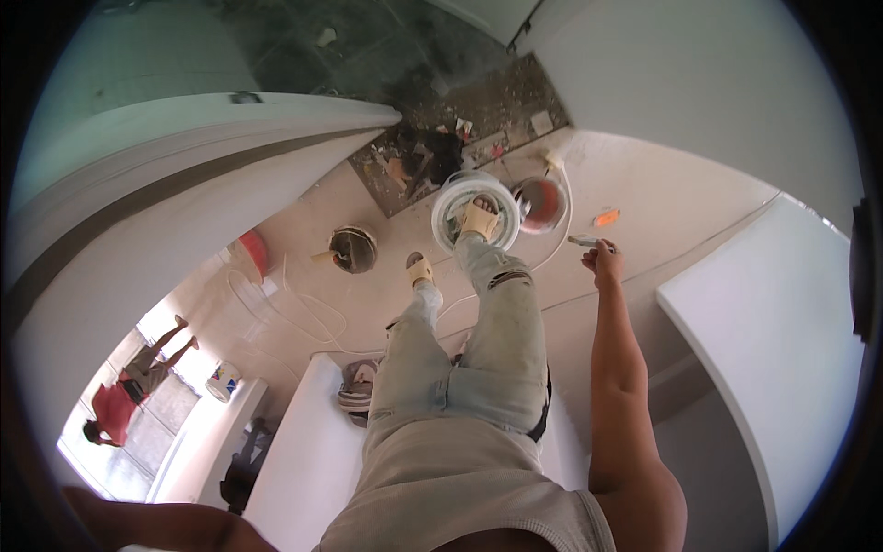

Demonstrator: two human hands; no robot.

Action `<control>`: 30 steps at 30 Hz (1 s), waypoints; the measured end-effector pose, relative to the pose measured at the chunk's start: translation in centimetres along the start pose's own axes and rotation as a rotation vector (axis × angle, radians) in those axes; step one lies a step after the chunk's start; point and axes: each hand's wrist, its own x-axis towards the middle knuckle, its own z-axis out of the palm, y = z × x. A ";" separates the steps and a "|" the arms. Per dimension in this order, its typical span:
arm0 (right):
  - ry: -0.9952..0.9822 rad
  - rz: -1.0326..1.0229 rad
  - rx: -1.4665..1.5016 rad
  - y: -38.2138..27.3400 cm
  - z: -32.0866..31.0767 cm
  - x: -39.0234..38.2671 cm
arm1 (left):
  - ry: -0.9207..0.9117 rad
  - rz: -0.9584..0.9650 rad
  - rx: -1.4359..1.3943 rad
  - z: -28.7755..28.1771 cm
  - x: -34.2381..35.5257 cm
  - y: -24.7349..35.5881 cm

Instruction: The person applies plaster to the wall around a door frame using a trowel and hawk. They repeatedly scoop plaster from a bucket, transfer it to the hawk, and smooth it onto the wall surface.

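Note:
My right hand is closed on a small pale flat tool, held out right of my legs. An orange object lies on the floor near it. My right sandalled foot is on a white bucket, and a reddish-topped bucket stands just right of that. My left foot is lower and to the left, near a dark bucket with a pale handle across it. My left arm runs along the lower-left edge, its hand out of view.
A debris-strewn dark floor strip lies ahead. A hose and cables cross the pale floor. White panels flank me. A red tub is at left. Another person in red is beyond the opening at lower left.

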 end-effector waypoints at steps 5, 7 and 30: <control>0.007 0.052 0.019 10.0 2.4 11.8 | -0.857 -0.745 -0.329 13.7 -26.6 1.9; -0.033 0.011 -0.024 13.5 1.8 17.4 | -1.164 -0.998 -0.400 18.2 -41.1 0.5; -0.262 0.281 -0.262 30.5 1.8 -13.0 | -0.460 -1.811 -0.753 55.9 -80.9 -15.6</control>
